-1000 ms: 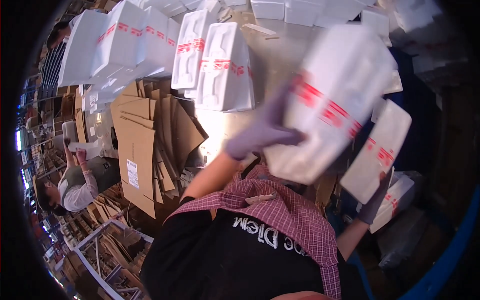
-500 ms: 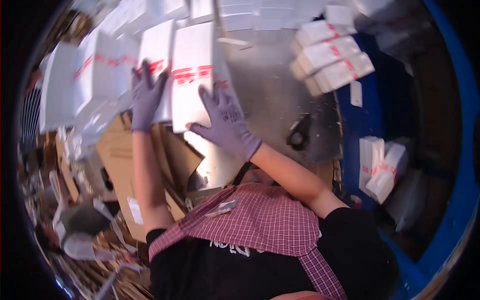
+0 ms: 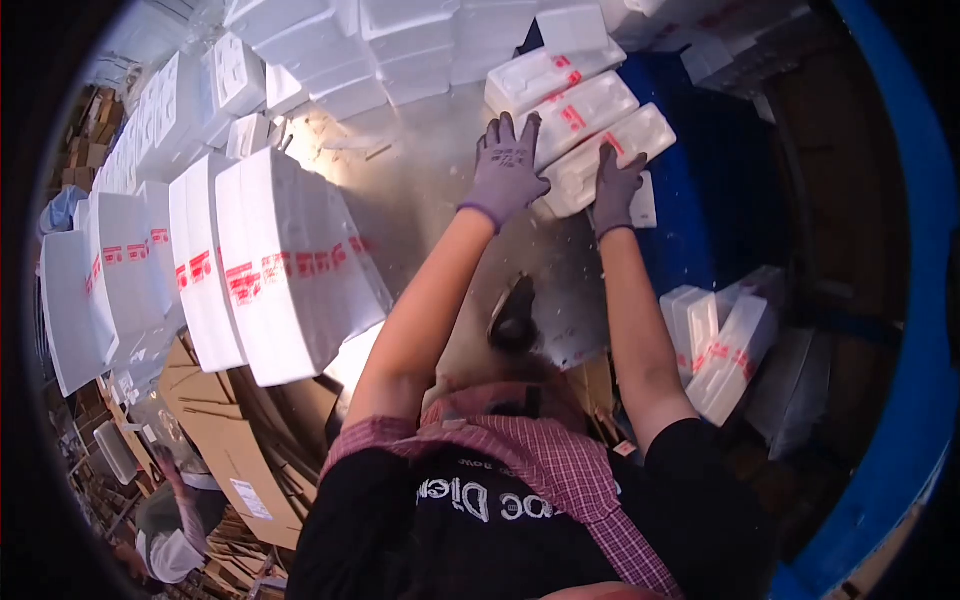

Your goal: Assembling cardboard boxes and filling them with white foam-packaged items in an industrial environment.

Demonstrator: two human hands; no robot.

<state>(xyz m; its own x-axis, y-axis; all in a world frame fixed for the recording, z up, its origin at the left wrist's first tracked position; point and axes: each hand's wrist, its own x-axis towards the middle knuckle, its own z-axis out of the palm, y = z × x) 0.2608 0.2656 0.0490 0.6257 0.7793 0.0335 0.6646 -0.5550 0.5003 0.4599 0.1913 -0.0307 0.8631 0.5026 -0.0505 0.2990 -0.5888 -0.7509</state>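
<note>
Three white foam bundles lie side by side at the upper right of the bench, each crossed by red printed tape: a far bundle (image 3: 520, 84), a middle bundle (image 3: 590, 115) and a near bundle (image 3: 572, 188). My left hand (image 3: 505, 175), in a grey-purple glove, is at their left ends, fingers spread and the thumb by the near bundle's end. The gloved right hand (image 3: 619, 190) rests its stretched fingers at the near side of that bundle. Neither hand is closed round a bundle.
Taped white foam bundles (image 3: 290, 290) stand in a row at the left, above cardboard sheets (image 3: 225, 440). White foam stacks (image 3: 410, 45) line the back. A black tape dispenser-like object (image 3: 514, 315) lies on the metal bench (image 3: 440, 140). More taped foam pieces (image 3: 725, 365) sit lower right. Another person (image 3: 170, 530) is lower left.
Both hands have left the taped bundle in the left row and moved right to the three bundles. The view has shifted, with the left row now lower in the picture.
</note>
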